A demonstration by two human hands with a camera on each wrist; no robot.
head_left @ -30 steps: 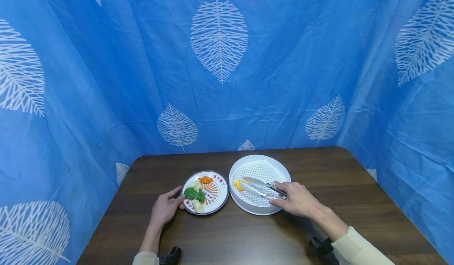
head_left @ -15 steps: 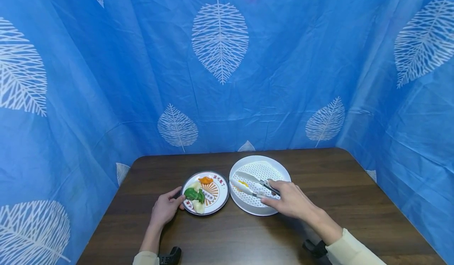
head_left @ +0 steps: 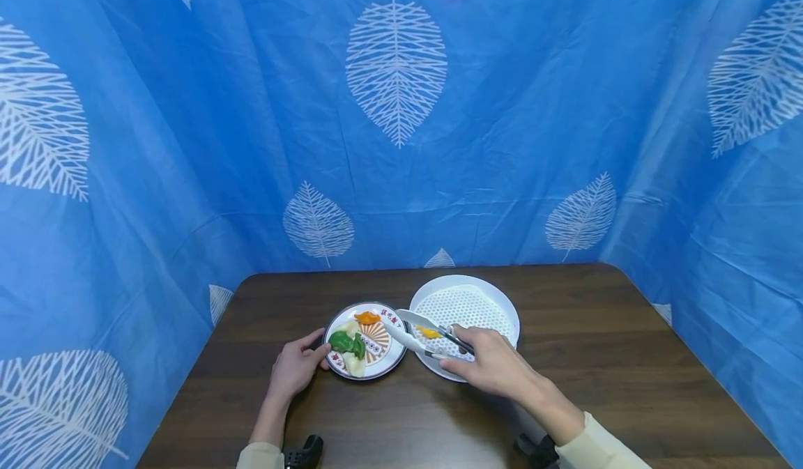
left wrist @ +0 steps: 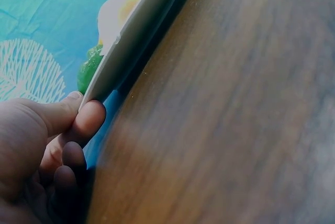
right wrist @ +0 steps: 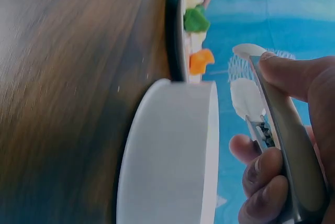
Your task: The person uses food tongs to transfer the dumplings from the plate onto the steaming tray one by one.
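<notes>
Tongs [right wrist: 293, 145]: were held raised, with their two arms spread; in the head view the tips were seen at the right edge of the plate [head_left: 392, 350], and nothing was seen between these tips.
Right hand [head_left: 492, 364]: the tongs were gripped by it, the thumb laid along one arm and the fingers curled at the other side.
Yellow piece [head_left: 429, 332]: was seen inside the white basket [head_left: 472, 305], framed between the tong arms; it could probably be missed, if the tips were closed beyond it.
White basket: was placed just beside the plate; no hand was seen on its wall, so it might be shifted by a knock from the tongs.
Plate: an orange piece [head_left: 366, 318], a green piece [head_left: 341, 342] and pale pieces [head_left: 354, 365] were borne on it; the orange one could be nudged, if the tips were lowered carelessly.
Left hand [head_left: 295, 370]: the plate's left rim was pinched by it, thumb above and finger beneath; by too much lifting there, the food might be made to slide.
Table [head_left: 552, 316]: plate and basket were supported by its dark wood.
Blue curtain [head_left: 188, 162]: was hung behind, printed with white leaves.
</notes>
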